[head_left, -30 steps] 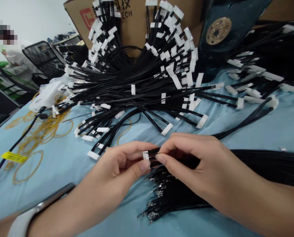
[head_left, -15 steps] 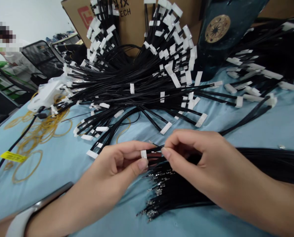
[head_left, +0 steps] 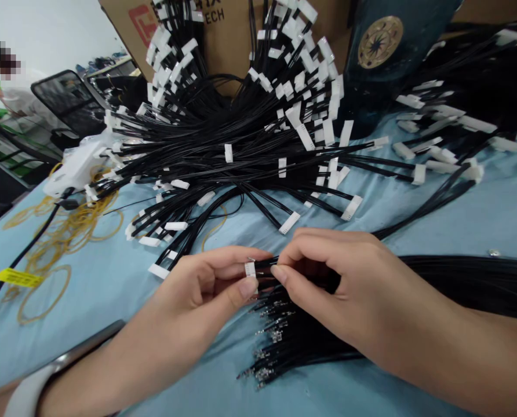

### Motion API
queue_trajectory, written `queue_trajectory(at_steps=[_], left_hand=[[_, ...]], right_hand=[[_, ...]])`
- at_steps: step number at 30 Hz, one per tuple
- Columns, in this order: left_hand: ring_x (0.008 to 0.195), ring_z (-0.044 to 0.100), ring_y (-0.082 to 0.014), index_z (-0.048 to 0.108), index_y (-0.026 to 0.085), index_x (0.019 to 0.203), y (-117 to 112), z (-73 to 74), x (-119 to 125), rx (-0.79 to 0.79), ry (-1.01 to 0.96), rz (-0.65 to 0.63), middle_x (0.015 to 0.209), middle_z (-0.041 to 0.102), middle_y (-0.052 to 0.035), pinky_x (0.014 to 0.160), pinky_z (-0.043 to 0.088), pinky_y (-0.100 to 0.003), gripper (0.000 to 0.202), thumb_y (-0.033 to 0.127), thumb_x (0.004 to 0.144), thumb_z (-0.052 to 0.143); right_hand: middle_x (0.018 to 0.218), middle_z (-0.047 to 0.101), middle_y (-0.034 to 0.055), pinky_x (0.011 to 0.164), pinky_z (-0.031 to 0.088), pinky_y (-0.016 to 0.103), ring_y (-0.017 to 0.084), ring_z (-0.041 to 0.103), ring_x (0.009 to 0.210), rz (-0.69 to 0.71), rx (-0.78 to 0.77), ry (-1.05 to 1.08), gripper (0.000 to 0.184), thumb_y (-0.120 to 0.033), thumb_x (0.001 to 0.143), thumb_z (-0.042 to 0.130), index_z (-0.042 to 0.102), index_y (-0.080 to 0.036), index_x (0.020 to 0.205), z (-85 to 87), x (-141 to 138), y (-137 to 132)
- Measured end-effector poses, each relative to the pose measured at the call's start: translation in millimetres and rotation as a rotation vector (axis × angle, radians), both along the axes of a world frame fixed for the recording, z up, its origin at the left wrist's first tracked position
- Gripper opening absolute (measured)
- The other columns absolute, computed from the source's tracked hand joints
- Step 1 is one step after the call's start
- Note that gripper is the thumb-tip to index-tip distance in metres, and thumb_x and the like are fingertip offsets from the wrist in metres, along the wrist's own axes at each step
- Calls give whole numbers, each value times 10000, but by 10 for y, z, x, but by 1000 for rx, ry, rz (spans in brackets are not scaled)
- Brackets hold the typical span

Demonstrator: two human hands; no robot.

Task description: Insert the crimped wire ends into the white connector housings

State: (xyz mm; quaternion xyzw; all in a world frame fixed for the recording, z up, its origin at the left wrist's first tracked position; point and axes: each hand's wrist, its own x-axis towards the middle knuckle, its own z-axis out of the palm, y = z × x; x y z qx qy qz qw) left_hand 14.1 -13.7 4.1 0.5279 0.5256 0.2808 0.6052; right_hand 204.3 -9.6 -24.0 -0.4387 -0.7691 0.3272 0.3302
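Note:
Between its thumb and fingers my left hand [head_left: 215, 284] pinches a small white connector housing [head_left: 250, 270], with black wires running from its right side. Close on the right, my right hand [head_left: 323, 272] pinches a thin black wire [head_left: 265, 262] between thumb and forefinger, its tip at the housing. Whether that tip is inside the housing I cannot tell. Under my right hand lies a thick bundle of loose black wires [head_left: 458, 284], their bare metal terminals [head_left: 269, 336] pointing left. My right hand's other fingers are curled and partly hidden.
Behind my hands a heap of finished black cables [head_left: 224, 127] with white connectors leans against a cardboard box [head_left: 228, 49]. A dark blue container [head_left: 375, 75] stands at the back. Yellow rubber bands [head_left: 67, 231] lie on the left of the blue cloth [head_left: 189, 359]. A person [head_left: 19, 92] is far left.
The right hand has moved slightly left with the wire, closer to the connector housing. The left hand keeps its pinch on the housing. The whole view has shifted a little.

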Motion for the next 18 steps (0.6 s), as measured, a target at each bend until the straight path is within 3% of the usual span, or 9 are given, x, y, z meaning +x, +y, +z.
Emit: queue_trajectory(at_steps=[5, 9, 18], left_hand=[[797, 752, -123, 771, 230, 942, -1, -6, -2, 26, -1, -4, 745, 820, 57, 632, 543, -122, 184, 93, 864, 677], [848, 756, -110, 781, 263, 944, -20, -15, 9, 36, -32, -5, 781, 831, 77, 671, 544, -104, 224, 81, 868, 675], [720, 739, -94, 772, 248, 927, -69, -25, 18, 75, 0, 15, 705, 811, 78, 654, 562, -83, 201, 88, 850, 677]], right_hand=[[656, 585, -45, 470, 361, 206, 74, 525, 583, 35, 41, 14, 228, -98, 900, 544, 600, -189, 699, -2, -3, 21], [674, 594, -32, 508, 397, 221, 92, 532, 599, 38, 62, -17, 226, -115, 922, 533, 614, -179, 721, -5, -22, 16], [707, 636, 42, 565, 492, 278, 150, 593, 609, 73, 180, -48, 252, -85, 941, 490, 671, -95, 767, -29, -86, 2]])
